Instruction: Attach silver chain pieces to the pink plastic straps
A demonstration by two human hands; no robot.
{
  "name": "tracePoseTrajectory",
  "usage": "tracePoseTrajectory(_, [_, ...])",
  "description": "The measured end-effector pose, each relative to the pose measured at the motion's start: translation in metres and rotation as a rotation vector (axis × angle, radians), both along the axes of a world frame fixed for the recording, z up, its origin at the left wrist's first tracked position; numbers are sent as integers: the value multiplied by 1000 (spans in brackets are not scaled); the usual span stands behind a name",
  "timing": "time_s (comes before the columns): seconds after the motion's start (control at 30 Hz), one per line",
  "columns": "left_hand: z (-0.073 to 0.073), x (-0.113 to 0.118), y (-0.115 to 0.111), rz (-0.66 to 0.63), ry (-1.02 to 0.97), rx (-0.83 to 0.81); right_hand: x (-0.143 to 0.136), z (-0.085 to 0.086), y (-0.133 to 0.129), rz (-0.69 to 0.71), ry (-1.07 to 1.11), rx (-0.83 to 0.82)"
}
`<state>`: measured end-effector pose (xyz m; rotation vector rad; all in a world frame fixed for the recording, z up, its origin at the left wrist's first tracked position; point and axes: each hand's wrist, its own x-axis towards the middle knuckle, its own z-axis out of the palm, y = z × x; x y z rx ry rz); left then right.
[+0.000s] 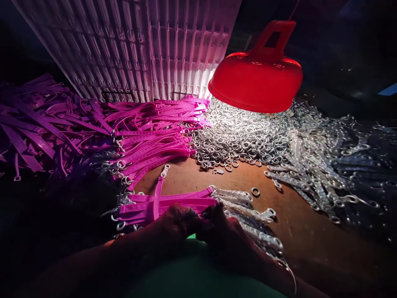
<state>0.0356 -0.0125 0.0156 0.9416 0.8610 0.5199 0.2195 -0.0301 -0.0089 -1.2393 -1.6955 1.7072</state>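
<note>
Both hands close together at the near side of the pink strap bundle (176, 203)

Far to the left of the left hand (178, 223), a heap of loose straps (34, 124) spreads into shadow. Nearer, beyond the left hand, more pink straps (158, 145) lie with metal fittings at their left ends. One upright strap (157, 194), tipped with a clasp (166, 169), rises just above that hand; its lower end is hidden. The bundle lies directly in front of both hands. Their fingers are curled inward and nearly meeting, too dark to tell what either grips. To the right of the right hand (221, 231), silvery chain strips (260, 236) fan out, with a single ring (255, 191) just beyond. Ahead of it, brown desk (198, 174) shows in a strip before the ring pile (238, 136), under a red lamp (257, 82); a ribbed panel (173, 49) bounds the far side. Further right, more desk surface runs up to a chain heap (319, 165); the near edge is lost in darkness.
</note>
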Motion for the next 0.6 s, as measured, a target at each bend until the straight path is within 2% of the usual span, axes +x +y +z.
tracePoseTrajectory(0.1, [3, 0, -4, 36, 51, -38, -4, 2, 3, 70, 46, -150])
tracePoseTrajectory(0.3, [-5, 4, -1, 71, -34, -255, -7, 11, 16, 263, -68, 75])
tracePoseTrajectory(0.4, [-2, 6, 5, 68, -21, -328, -8, 15, 20, 304, -120, 153])
tracePoseTrajectory(0.47, [3, 4, 10, 28, -9, -280, -8, 21, 23, 305, -133, 191])
tracePoseTrajectory(0.53, [8, -3, 18, -52, 40, -119, -6, 28, 28, 313, -141, 237])
tracePoseTrajectory(0.6, [11, -14, 25, -32, 214, 63, -2, 35, 36, 283, -138, 290])
